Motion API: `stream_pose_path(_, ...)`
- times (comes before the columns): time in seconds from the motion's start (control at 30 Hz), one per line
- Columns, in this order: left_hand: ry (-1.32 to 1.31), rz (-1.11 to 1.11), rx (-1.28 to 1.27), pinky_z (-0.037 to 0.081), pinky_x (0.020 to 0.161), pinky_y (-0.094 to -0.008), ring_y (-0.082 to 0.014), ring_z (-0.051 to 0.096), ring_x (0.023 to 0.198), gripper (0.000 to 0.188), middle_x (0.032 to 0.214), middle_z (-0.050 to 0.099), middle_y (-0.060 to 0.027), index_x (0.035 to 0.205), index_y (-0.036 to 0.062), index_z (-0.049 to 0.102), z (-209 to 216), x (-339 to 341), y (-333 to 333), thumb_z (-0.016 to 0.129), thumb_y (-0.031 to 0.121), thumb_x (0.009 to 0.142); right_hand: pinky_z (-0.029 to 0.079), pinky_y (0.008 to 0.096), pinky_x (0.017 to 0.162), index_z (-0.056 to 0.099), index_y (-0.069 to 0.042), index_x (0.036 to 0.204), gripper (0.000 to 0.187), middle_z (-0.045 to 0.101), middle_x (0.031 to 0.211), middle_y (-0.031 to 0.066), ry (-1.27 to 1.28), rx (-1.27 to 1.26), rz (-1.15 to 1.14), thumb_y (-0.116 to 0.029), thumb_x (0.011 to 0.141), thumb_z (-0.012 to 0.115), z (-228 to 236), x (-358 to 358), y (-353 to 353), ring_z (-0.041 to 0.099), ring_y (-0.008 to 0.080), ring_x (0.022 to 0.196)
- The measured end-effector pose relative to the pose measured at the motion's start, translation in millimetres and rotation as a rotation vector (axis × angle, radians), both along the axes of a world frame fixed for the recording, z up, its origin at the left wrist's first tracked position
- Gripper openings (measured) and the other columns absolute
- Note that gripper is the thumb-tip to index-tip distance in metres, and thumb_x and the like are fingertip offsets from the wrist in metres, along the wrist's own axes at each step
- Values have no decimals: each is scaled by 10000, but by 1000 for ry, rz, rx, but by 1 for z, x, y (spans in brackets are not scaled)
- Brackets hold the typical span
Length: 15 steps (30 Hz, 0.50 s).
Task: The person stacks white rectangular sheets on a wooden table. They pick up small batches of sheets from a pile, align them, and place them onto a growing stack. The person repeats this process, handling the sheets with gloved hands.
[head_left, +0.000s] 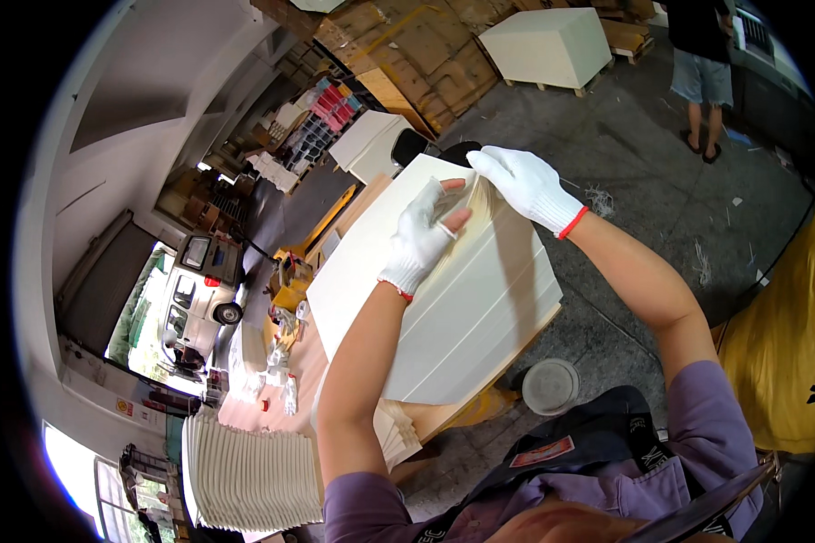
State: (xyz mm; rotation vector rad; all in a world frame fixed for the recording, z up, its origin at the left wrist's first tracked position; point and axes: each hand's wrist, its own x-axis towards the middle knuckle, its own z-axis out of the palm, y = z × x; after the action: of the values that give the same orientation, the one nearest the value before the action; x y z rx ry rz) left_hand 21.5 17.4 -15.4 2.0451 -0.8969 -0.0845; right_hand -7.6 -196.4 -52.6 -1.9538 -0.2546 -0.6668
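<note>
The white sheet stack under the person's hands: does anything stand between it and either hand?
No separate object visibly stands between the white sheet stack and the left hand or right hand. Only the white gloves intervene, and two left fingertips are bare.

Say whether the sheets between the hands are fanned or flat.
Fanned: the sheets show splayed edges between left hand and right hand.

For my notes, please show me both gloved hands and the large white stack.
Left hand [418, 228]: head view, gloved back.
Right hand [525, 183]: head view, gloved back.
White stack [466, 326]: head view, near side.
</note>
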Motion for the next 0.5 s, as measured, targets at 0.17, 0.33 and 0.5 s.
stream_pose_path(0.17,66,65,34,465,1085,-348,-234,612,1253,513,1324,658,-142,1336,54,599,-1,-4,-5,793,106,864,498,453,847,694,-77,1116,583,713,1029,192,24,-35,-51,-557,1060,367,-5,-1,-1,668,397,985)
stream_pose_path(0.33,46,22,12,459,1090,-342,-227,610,1249,523,1328,650,-131,1359,48,577,-2,1,-1,764,71,871,501,464,831,696,-93,1101,565,715,1022,185,-44,-30,-77,-544,1067,358,-9,2,2,669,400,976)
stream_pose_path(0.5,30,16,18,454,1091,-335,-211,595,1264,567,1334,639,-112,1416,43,537,0,-4,-3,739,44,886,494,454,835,668,-44,1089,581,699,998,219,-8,4,-40,-556,1061,395,-6,-4,1,660,412,972)
